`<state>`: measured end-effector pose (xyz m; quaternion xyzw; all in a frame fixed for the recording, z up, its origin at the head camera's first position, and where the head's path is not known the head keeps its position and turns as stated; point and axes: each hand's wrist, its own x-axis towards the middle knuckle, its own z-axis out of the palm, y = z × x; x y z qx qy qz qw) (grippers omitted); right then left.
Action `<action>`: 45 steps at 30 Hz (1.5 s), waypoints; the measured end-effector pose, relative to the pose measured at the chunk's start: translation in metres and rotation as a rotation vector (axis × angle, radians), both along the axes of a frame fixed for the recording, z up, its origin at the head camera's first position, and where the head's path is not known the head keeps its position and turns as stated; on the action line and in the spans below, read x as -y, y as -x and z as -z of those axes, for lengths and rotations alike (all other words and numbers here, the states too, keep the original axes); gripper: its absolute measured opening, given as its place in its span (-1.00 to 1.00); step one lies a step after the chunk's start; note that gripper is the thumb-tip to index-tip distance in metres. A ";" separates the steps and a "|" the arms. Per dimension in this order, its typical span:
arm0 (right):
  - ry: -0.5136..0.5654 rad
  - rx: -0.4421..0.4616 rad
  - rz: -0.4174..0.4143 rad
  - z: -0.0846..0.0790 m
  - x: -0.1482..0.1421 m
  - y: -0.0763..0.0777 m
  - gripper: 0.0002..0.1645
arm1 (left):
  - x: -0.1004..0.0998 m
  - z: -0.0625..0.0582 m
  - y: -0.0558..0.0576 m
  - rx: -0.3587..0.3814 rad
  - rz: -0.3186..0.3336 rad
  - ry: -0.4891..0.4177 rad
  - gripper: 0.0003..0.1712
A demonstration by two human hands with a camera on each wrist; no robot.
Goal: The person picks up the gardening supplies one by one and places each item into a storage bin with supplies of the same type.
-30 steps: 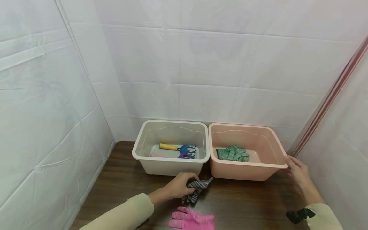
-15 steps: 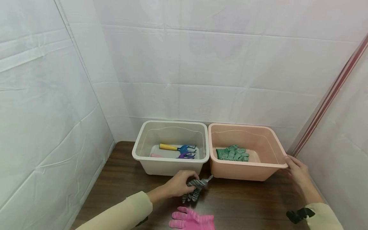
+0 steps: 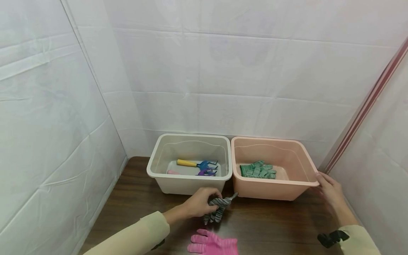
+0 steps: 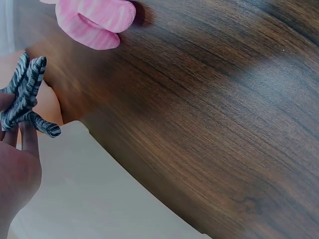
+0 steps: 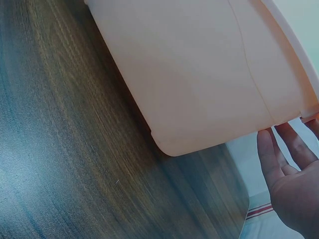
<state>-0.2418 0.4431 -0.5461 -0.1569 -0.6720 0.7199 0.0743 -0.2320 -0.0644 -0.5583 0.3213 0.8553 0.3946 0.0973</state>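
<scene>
My left hand (image 3: 203,203) pinches a grey-and-black striped glove (image 3: 220,203) between thumb and fingers, just in front of the two bins. In the left wrist view the same glove (image 4: 25,94) has its fingers spread, one pointing away from the rest. At the right, my right hand (image 3: 330,191) holds the near right corner of a pink bin (image 3: 274,190); the thumb lies at the rim and the fingers touch the wall below it (image 5: 199,84). Inside that bin lies a green glove (image 3: 257,170). Nearer on the table is a pink glove (image 3: 213,243), partly cut off by the frame.
A beige bin (image 3: 191,184) stands left of the pink one, nearly touching it. In it lie a yellow-handled blue hand rake (image 3: 197,164) and a pink-handled purple one (image 3: 205,173). White sheeting (image 3: 204,71) surrounds the dark wooden table (image 3: 271,226) at the back and sides.
My left hand has moved very slightly, lifting the striped glove a little and shifting it to the right. The right hand and both bins stay where they were.
</scene>
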 end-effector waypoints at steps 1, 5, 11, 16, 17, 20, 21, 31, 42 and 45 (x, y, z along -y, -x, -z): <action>-0.002 -0.001 0.000 0.000 0.000 0.000 -0.49 | 0.000 0.000 0.000 -0.005 0.001 0.000 -0.71; 0.017 -0.006 -0.010 0.000 0.000 0.000 -0.58 | -0.001 -0.003 -0.002 -0.037 0.008 0.007 -0.69; 0.035 -0.017 -0.020 0.001 0.000 -0.001 -0.68 | -0.001 -0.010 -0.004 -0.031 0.019 0.005 -0.70; 0.051 -0.032 -0.021 0.001 -0.001 -0.001 -0.76 | -0.002 -0.016 -0.004 -0.036 0.031 -0.003 -0.71; 0.053 -0.034 -0.022 0.001 -0.001 -0.001 -0.77 | -0.002 -0.016 -0.003 -0.034 0.033 -0.005 -0.71; 0.057 -0.036 -0.022 0.000 0.000 -0.001 -0.79 | -0.002 -0.017 -0.003 -0.032 0.037 -0.008 -0.71; 0.063 -0.036 -0.021 0.000 0.000 -0.001 -0.82 | -0.002 -0.018 -0.002 -0.038 0.039 -0.011 -0.71; 0.024 -0.009 0.000 0.000 0.001 0.000 -0.61 | -0.003 -0.024 -0.001 -0.057 0.033 -0.022 -0.70; -0.014 -0.002 -0.003 0.001 0.000 0.001 -0.16 | -0.008 -0.030 0.000 -0.053 0.058 -0.063 -0.70; -0.023 0.012 0.002 0.001 0.000 0.002 -0.08 | -0.009 -0.033 -0.001 -0.045 0.056 -0.060 -0.70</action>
